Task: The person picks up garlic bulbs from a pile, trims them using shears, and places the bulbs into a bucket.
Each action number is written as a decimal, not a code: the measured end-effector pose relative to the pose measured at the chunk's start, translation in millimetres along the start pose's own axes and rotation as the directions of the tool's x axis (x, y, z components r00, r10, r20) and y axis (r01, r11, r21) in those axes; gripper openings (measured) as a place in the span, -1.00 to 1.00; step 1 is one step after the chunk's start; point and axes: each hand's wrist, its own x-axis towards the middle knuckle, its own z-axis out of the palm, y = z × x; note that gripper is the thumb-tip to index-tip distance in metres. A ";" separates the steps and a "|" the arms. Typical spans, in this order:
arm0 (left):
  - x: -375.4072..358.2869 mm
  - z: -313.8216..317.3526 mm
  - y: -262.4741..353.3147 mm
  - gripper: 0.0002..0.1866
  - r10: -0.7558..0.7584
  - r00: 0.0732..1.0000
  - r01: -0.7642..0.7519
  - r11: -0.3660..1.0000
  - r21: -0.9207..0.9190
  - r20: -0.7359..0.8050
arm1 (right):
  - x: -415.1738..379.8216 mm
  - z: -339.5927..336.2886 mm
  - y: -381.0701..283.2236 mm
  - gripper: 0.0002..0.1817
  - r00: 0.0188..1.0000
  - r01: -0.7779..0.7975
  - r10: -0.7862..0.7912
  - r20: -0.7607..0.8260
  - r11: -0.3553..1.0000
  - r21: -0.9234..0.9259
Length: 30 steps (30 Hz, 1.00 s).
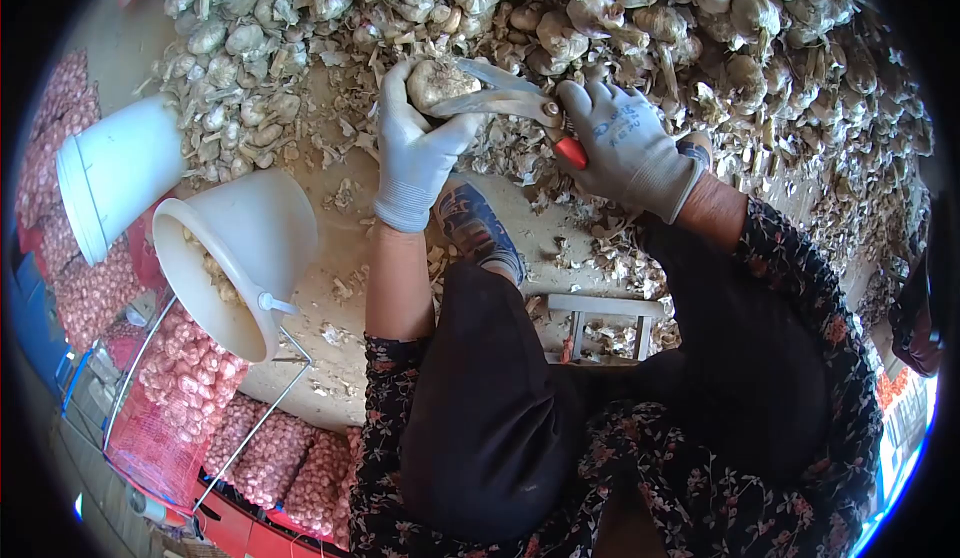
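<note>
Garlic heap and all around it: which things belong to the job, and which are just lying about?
In the job:
- bulb in left hand
- shears in right hand
- garlic heap
- open bucket, probably

Lying about, seemingly:
- other bucket
- net sacks
- husks

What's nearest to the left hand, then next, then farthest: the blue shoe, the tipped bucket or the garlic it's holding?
From the left hand, in the head view:
1. Garlic bulb: held in its fingers.
2. Blue shoe: just below the hand in the picture.
3. Tipped bucket: farther off, to the left.
</note>
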 end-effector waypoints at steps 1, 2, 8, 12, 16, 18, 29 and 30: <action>-0.7 0.4 -2.4 -0.28 0.103 0.995 -0.098 0.975 0.202 -0.017 | 1.8 -0.8 -3.2 -0.47 1.000 0.014 -0.014 -0.014 1.000 -0.014; -2.1 0.5 -4.5 -0.28 0.103 0.995 -0.097 0.974 0.202 -0.016 | 4.4 -5.0 -7.8 -0.47 1.000 0.005 -0.005 -0.003 0.999 -0.041; -5.0 1.2 -3.8 -0.35 0.051 0.999 -0.048 0.970 0.237 -0.005 | 5.1 10.2 -5.9 -0.55 0.989 0.080 -0.100 -0.107 0.982 -0.171; -13.3 3.4 2.3 -0.36 0.060 0.996 -0.046 0.975 0.217 -0.060 | 11.2 16.3 8.1 -0.68 0.998 -0.023 0.015 0.063 0.992 0.127; -53.1 -118.5 2.4 -0.59 0.511 0.817 -0.183 0.668 0.721 -0.266 | -2.2 29.2 26.8 -0.70 0.992 -0.122 0.110 0.062 0.960 0.252; -76.8 -134.9 54.7 -0.55 0.413 0.782 0.239 0.494 0.836 -0.467 | -11.4 31.2 35.9 -0.70 0.988 -0.152 0.141 0.061 0.954 0.260; 92.3 -30.0 69.2 -0.41 0.450 0.893 -0.207 0.459 0.864 -0.026 | -9.9 23.2 31.6 -0.56 0.948 -0.249 0.184 0.261 0.938 0.242; 114.7 -23.0 66.2 -0.34 0.272 0.958 -0.021 0.387 0.922 -0.093 | -8.2 20.1 30.6 -0.56 0.946 -0.249 0.183 0.266 0.938 0.242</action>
